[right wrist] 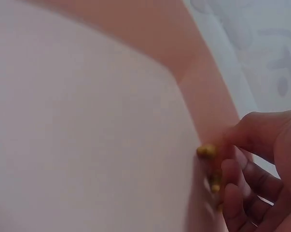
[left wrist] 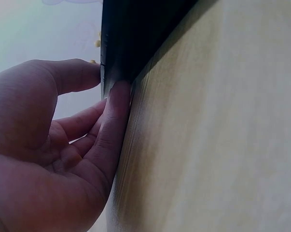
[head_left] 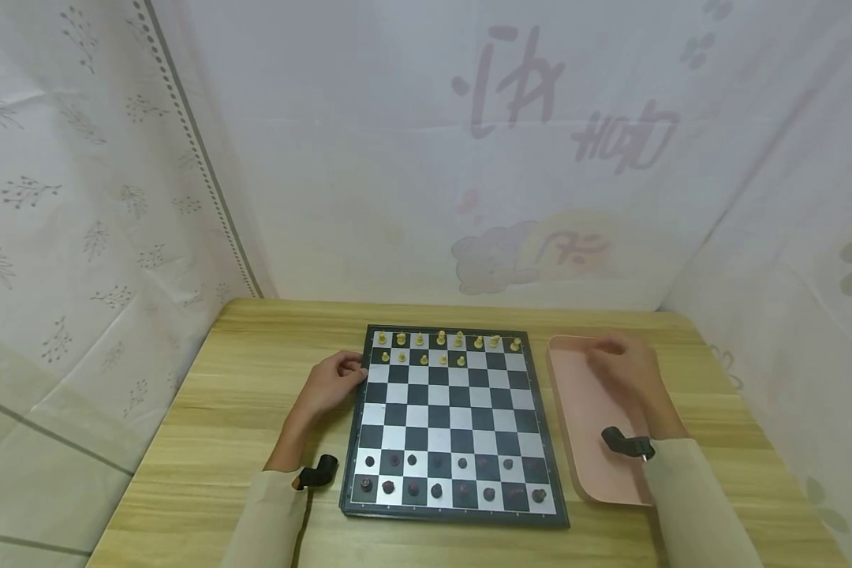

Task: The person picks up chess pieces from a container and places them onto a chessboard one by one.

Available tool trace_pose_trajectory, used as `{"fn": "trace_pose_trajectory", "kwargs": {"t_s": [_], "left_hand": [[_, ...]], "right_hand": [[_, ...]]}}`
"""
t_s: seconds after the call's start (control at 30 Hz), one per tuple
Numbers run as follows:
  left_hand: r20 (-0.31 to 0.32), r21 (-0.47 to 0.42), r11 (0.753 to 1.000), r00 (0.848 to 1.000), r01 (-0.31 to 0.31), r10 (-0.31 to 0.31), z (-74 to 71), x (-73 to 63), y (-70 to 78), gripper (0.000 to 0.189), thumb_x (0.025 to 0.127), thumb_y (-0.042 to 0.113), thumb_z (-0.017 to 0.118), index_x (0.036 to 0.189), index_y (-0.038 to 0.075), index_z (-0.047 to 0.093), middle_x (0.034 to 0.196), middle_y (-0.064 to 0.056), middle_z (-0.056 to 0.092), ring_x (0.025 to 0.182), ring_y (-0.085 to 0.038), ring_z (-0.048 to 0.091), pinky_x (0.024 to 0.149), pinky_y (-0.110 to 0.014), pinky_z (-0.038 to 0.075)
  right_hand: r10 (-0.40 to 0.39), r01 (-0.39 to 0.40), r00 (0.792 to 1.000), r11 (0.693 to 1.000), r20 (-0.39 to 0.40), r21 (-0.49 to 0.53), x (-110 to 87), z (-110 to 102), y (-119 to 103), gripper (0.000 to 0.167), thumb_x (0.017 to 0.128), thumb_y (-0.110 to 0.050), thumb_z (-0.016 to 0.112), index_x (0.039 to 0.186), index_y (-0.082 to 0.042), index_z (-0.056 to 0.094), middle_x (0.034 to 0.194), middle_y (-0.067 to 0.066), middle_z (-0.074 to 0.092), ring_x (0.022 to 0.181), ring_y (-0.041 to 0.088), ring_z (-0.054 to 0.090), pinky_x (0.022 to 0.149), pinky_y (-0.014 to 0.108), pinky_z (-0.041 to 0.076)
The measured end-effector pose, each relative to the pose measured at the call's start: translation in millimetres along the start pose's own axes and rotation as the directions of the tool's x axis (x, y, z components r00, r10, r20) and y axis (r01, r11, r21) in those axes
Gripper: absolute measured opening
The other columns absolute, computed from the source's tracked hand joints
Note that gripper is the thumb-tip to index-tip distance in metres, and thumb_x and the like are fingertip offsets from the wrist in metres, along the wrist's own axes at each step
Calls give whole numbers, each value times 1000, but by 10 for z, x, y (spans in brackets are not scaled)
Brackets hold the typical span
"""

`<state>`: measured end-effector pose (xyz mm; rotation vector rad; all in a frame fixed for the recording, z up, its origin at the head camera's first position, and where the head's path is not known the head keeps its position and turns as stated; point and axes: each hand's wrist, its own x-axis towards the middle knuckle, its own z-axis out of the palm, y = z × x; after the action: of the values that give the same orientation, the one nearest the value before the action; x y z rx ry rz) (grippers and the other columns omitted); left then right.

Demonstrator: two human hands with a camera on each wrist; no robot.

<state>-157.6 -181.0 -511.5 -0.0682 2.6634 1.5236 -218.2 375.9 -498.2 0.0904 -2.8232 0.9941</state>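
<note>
A black-and-white chessboard (head_left: 428, 394) lies on the table. Yellow chess pieces (head_left: 441, 338) stand along its far side, dark ones (head_left: 436, 491) along its near side. At the board's left edge my left hand (head_left: 336, 381) holds on, thumb at the upper rim and a finger against the side (left wrist: 118, 99). Over the far part of a pink tray (head_left: 589, 442) is my right hand (head_left: 625, 363), blurred in the head view. Its loosely bent fingers reach toward a few yellow chess pieces (right wrist: 206, 151) by the tray wall; the fingertips partly hide them.
The wooden table (head_left: 270, 347) runs back to a printed cloth (head_left: 397, 197). More patterned cloth hangs at the left (head_left: 92, 237) and right (head_left: 788, 315). The tray stands just right of the board, with a narrow strip of table between them.
</note>
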Motion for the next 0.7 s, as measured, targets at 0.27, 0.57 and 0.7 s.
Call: {"fn": "trace_pose_trajectory", "kwargs": {"t_s": [0.27, 0.57, 0.7], "left_hand": [[-3, -2, 1000, 1000, -2, 2, 10, 4, 0, 39, 104, 17, 73, 136, -4, 70, 111, -11, 74, 97, -23, 67, 81, -33, 51], [-4, 0, 1000, 1000, -12, 12, 15, 4, -1, 37, 104, 17, 72, 136, -4, 70, 110, -11, 73, 96, -23, 67, 81, -33, 51], [-5, -3, 1000, 1000, -3, 3, 16, -1, 3, 37, 104, 16, 73, 136, -3, 71, 110, -10, 73, 96, -23, 67, 81, -33, 51]], "right_hand": [[63, -61, 997, 997, 40, -51, 6, 28, 69, 32, 106, -30, 74, 122, -3, 82, 134, 29, 71, 130, 55, 59, 106, 70, 44], [35, -33, 999, 996, 18, -84, -28, 26, 1, 24, 101, -17, 73, 117, -2, 83, 119, 23, 78, 114, 47, 70, 93, 56, 51], [35, -33, 999, 996, 25, -82, -32, 8, -34, 25, 96, -12, 73, 116, 0, 83, 113, 22, 79, 107, 44, 70, 87, 50, 51]]}}
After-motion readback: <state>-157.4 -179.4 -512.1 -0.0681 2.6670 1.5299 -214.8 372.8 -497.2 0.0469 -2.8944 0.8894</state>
